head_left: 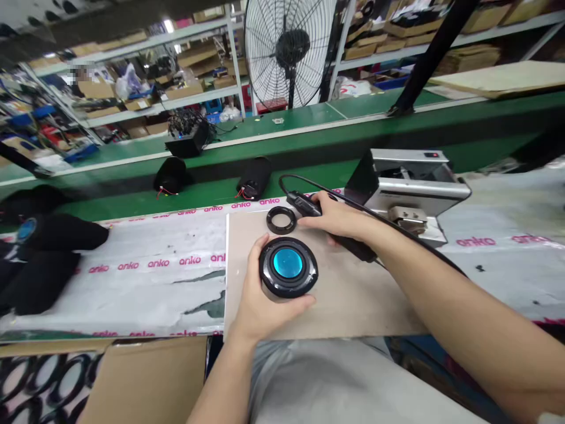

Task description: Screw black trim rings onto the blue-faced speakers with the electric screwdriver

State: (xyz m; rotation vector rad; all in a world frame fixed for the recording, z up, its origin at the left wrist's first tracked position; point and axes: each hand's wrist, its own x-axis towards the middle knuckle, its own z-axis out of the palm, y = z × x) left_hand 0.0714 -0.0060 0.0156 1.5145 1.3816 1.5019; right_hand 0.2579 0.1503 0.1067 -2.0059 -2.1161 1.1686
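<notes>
My left hand (260, 300) is curled around the near left side of a round black speaker (269, 281) with a shiny blue centre, which faces up on the beige board. Its thumb lies along the near edge. Beyond the speaker a loose black ring (273, 226) rests flat on the board. To the right of that ring, my right hand (338, 218) is closed over a black corded tool that looks like an electric screwdriver (302, 204). Its cable loops back over my forearm, and part of its body is hidden under the hand.
A metal screw-feeder-like machine (410, 182) stands right of the board (353, 312). Two black cylinders with red wires, one cylinder (255, 178) nearer, sit behind. More black speaker bodies (66, 232) lie left. A cardboard box (145, 377) with black rings is front left. A fan (289, 53) stands behind.
</notes>
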